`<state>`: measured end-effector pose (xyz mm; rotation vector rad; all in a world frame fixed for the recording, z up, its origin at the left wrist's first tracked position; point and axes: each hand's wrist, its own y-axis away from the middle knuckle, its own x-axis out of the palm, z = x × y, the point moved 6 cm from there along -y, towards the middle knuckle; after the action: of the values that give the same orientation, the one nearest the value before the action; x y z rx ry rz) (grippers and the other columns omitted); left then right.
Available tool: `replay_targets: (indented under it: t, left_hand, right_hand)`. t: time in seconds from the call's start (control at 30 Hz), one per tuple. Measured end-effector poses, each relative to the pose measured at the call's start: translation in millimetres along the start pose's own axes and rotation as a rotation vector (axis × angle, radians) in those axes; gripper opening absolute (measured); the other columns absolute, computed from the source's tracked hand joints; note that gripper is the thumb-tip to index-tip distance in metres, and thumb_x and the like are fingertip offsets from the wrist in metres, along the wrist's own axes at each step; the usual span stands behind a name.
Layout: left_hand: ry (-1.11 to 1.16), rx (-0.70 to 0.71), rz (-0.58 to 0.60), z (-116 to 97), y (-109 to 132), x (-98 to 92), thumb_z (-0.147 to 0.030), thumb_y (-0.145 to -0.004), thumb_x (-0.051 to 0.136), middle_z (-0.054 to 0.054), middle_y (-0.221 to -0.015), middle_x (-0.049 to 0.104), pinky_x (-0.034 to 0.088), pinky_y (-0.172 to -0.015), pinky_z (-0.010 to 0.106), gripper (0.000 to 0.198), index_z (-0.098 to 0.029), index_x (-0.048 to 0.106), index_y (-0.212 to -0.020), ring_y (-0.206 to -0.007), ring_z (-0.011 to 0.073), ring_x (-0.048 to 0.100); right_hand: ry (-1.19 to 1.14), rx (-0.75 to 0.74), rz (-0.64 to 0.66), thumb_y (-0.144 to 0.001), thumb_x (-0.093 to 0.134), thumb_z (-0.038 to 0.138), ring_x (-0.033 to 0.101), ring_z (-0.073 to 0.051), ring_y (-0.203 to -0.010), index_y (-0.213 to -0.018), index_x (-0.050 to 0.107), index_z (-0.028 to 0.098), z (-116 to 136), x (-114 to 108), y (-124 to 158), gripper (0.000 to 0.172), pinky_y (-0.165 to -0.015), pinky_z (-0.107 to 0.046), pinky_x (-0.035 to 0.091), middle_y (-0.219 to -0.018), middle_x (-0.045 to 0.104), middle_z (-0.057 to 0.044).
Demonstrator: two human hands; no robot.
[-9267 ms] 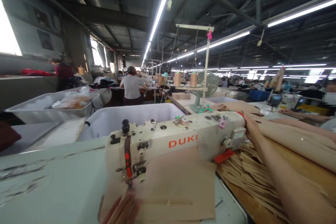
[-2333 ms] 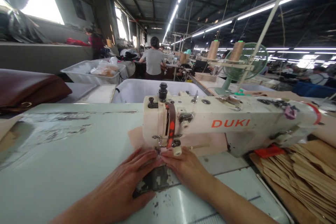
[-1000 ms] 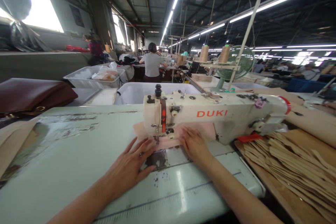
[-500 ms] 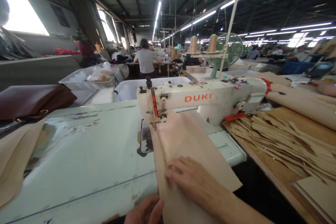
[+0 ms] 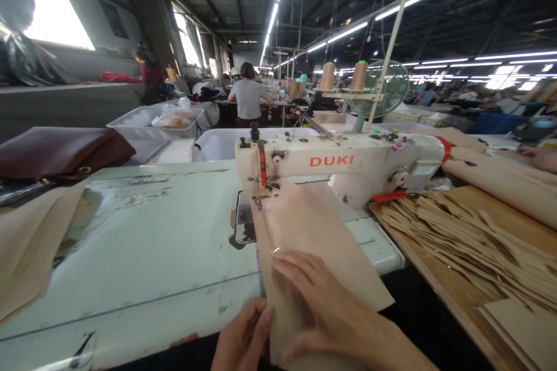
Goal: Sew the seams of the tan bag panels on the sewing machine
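A beige panel (image 5: 331, 249) of leather-like material lies under the presser foot (image 5: 260, 204) of a white DUKI sewing machine (image 5: 300, 156). Along its left side runs a narrow strip, which looks like a zipper, with a small gold zipper pull (image 5: 275, 252). My right hand (image 5: 326, 301) rests on the panel, fingers stretched forward and thumb apart, fingertips beside the pull. At the panel's near left edge, my left hand (image 5: 250, 330) pinches the material between thumb and fingers. The panel's near end is partly hidden by my right hand and forearm.
Beige strips (image 5: 461, 249) are piled on a wooden board at right, beside a beige roll (image 5: 509, 185). Brown leather (image 5: 65, 153) and beige pieces (image 5: 35, 243) lie at left. White bins (image 5: 152, 122) stand behind the machine; a person (image 5: 249, 95) sits farther back.
My right hand's fingers have straightened, its thumb spreading away, and the gold pull now shows raised at the fingertips. My left hand has come up slightly along the panel's edge. The view has shifted slightly.
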<state>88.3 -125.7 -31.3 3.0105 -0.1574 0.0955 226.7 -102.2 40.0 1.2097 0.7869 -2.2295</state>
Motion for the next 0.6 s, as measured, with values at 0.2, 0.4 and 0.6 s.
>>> replay_targets:
  t: [0.2, 0.4, 0.6]
  left_hand:
    - [-0.002, -0.036, 0.104, 5, -2, 0.5, -0.066, -0.091, 0.052, 0.002, -0.062, 0.062, 0.05, -0.048, 0.022, 0.054, -0.015, 0.063, -0.077, -0.049, 0.0138, 0.06]
    - [-0.102, -0.181, 0.002, 28, 3, -22.2, -0.074, -0.083, 0.057, 0.013, -0.082, 0.075, 0.06, -0.066, 0.032, 0.066, -0.011, 0.074, -0.094, -0.075, 0.0254, 0.073]
    - [0.331, -0.273, 0.055, 11, 5, 3.7, -0.062, -0.083, 0.069, 0.016, -0.107, 0.074, 0.057, -0.091, 0.043, 0.057, -0.011, 0.074, -0.109, -0.105, 0.0327, 0.069]
  right_hand:
    - [-0.07, -0.022, 0.026, -0.086, 0.05, 0.003, 0.041, -0.021, -0.137, -0.148, 0.036, 0.017, 1, 15, 20, 0.065, -0.118, -0.041, 0.027, -0.145, 0.05, -0.01]
    - [-0.296, 0.246, -0.085, -0.101, 0.045, 0.023, 0.063, -0.016, -0.084, -0.099, 0.069, 0.02, -15, -10, 2, 0.024, -0.076, -0.026, 0.049, -0.089, 0.069, -0.002]
    - [-0.282, 0.198, -0.098, -0.1, 0.049, 0.023, 0.063, -0.016, -0.087, -0.089, 0.068, 0.02, -7, -5, 0, 0.022, -0.078, -0.026, 0.048, -0.089, 0.07, -0.001]
